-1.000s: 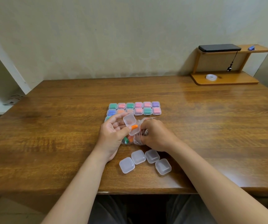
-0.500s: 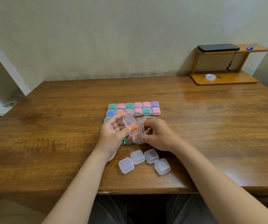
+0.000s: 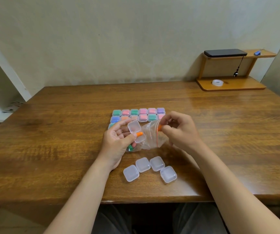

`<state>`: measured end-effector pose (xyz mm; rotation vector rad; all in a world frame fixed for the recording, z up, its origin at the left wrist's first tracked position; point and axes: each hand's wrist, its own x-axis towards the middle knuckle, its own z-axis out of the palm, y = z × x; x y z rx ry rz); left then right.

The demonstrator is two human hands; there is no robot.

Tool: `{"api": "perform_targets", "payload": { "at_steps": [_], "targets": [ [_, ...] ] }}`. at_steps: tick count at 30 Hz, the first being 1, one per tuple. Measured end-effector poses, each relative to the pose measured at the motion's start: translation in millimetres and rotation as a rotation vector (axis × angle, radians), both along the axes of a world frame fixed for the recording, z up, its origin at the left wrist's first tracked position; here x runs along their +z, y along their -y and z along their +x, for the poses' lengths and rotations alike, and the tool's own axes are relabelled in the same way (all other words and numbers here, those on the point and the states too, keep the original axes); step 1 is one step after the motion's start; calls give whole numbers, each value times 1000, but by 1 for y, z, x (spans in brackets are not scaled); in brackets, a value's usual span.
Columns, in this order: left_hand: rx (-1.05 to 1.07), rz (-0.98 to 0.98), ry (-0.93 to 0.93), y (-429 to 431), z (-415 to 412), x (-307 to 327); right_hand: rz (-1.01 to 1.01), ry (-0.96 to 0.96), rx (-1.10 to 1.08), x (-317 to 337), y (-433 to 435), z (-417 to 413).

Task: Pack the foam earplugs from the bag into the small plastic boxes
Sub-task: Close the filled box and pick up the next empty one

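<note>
My left hand [image 3: 117, 141] holds an open small clear box [image 3: 136, 131], its lid tipped up, with one orange earplug [image 3: 139, 133] lying at its edge under my thumb. A clear zip bag [image 3: 151, 135] with a red seal line hangs between both hands, with a few green and red earplugs [image 3: 131, 147] in its lower left end. My right hand [image 3: 179, 130] is raised above the bag and pinches a second orange earplug [image 3: 159, 127] between thumb and fingers. Several filled boxes [image 3: 138, 114] sit in rows behind my hands.
Several shut, empty clear boxes [image 3: 150, 168] lie on the wooden table [image 3: 51, 141] near its front edge. A small wooden shelf [image 3: 230, 83] at the back right carries a black phone [image 3: 225, 52] and a tape roll [image 3: 216, 82]. White shelving stands at the left.
My right hand has come up out of the bag and moved right, now pinching an orange earplug. The bag has been pulled open and stretched. My left hand still holds the open box.
</note>
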<state>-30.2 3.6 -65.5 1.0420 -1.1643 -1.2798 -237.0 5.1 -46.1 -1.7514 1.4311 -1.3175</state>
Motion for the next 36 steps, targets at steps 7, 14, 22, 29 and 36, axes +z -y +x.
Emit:
{"api": "perform_targets", "payload": {
  "at_steps": [7,14,22,29,36],
  "targets": [
    [-20,-4,-13,-1,0,1,-305,-86,-83,5,2,11],
    [-23,-17,-28,0,0,2,-281,-89,126,7,4,24],
    [-12,47,-35,6,4,-5,-181,-220,219,-5,1,34],
    [-23,110,-86,8,6,-3,-190,-300,225,-7,2,36],
    [-32,119,-117,8,6,-2,-189,-262,182,-10,4,34]
  ]
}}
